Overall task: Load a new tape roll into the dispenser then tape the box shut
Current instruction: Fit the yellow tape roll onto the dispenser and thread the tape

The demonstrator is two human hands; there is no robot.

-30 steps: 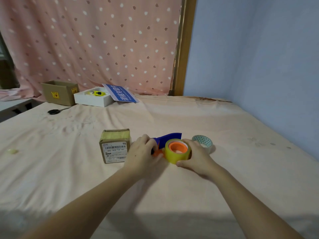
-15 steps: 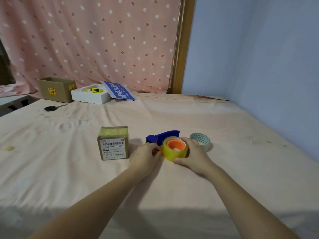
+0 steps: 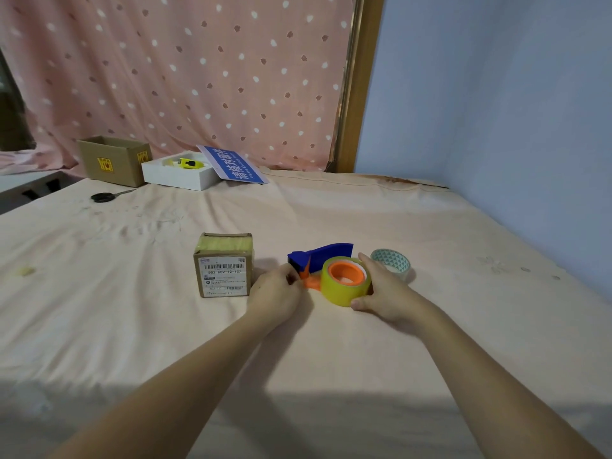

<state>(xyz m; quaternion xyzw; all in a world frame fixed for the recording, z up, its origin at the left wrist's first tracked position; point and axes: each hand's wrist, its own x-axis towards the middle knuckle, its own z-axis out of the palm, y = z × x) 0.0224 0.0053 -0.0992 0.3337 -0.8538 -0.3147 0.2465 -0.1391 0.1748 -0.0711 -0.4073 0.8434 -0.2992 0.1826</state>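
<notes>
A yellow tape roll (image 3: pixel 341 291) sits on the orange hub of a blue and orange dispenser (image 3: pixel 323 256) lying flat on the cloth. My right hand (image 3: pixel 384 289) cups the roll's right side, thumb at the front. At the dispenser's orange front end my left hand (image 3: pixel 278 294) has its fingers pinched; what they hold is hidden. A small cardboard box (image 3: pixel 225 265) with a barcode label and yellowish tape on top stands just left of my left hand.
A second roll with a teal triangle pattern (image 3: pixel 392 263) lies behind my right hand. Far back left are an open brown carton (image 3: pixel 112 160), a white box (image 3: pixel 178 175) with a blue sign leaning on it, and black scissors (image 3: pixel 106 196). A wall runs along the right.
My left hand has shifted from covering the dispenser's left side to pinching at its orange front end. The right hand stays on the roll. The head camera has moved slightly.
</notes>
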